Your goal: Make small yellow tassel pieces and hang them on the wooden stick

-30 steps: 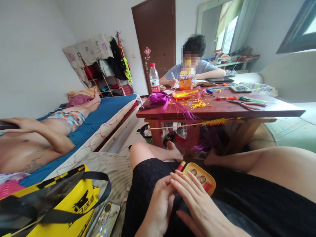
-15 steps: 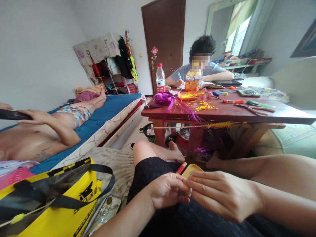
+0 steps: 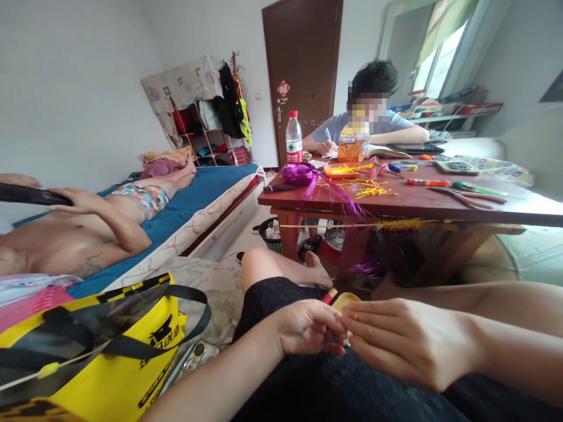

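My left hand (image 3: 308, 328) and my right hand (image 3: 404, 340) meet over my lap, fingertips pinched together on a small piece I cannot make out. A tiny yellow bit shows at my right fingertips. Just behind the hands lies a yellow tray (image 3: 343, 302) on my black-clothed lap, mostly hidden, with a red-tipped stick (image 3: 329, 296) beside it.
A red wooden table (image 3: 440, 202) ahead holds purple strands (image 3: 303, 176), yellow bits, a water bottle (image 3: 293, 139) and tools. A person writes at its far side. Another person lies on the blue bed (image 3: 193, 202) at left. A yellow bag (image 3: 101, 363) and a phone (image 3: 193, 358) sit lower left.
My hands turned from lying over the tray to pinching together in front of it, now covering most of it. The view shifted slightly left.
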The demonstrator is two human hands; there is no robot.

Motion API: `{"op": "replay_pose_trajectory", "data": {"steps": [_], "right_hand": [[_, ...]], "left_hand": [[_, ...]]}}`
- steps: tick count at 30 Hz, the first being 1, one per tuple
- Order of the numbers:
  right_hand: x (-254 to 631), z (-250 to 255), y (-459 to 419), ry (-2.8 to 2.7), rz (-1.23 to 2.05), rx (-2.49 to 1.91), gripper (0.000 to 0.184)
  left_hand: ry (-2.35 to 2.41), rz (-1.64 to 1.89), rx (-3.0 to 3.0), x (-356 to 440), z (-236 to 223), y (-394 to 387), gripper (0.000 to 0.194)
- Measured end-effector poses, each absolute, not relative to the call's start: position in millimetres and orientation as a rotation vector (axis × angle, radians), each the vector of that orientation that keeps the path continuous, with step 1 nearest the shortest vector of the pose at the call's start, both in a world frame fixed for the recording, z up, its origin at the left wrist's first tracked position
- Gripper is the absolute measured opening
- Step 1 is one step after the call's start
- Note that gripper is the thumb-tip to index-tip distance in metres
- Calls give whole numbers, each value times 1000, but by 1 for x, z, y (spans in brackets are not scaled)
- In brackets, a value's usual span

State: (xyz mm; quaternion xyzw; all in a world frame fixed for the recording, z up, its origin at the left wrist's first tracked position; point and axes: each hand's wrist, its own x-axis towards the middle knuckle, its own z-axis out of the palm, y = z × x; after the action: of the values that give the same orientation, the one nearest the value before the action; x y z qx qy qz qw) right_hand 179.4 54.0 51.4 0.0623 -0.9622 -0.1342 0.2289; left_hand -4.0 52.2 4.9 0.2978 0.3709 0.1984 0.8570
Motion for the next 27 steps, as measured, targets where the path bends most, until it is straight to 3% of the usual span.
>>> {"op": "replay_pose_trajectory", "data": {"steps": [8, 14, 27], "right_hand": [[181, 38, 49, -2512, -185, -92, 34], [182, 20, 49, -2413, 210, -521, 18], [192, 39, 66, -2132, 993, -972, 23]], "left_hand": [[800, 501, 668, -3, 13, 49, 16], [859, 636, 741, -3, 23, 47, 10], [1032, 697, 1073, -3, 29, 48, 10]]}}
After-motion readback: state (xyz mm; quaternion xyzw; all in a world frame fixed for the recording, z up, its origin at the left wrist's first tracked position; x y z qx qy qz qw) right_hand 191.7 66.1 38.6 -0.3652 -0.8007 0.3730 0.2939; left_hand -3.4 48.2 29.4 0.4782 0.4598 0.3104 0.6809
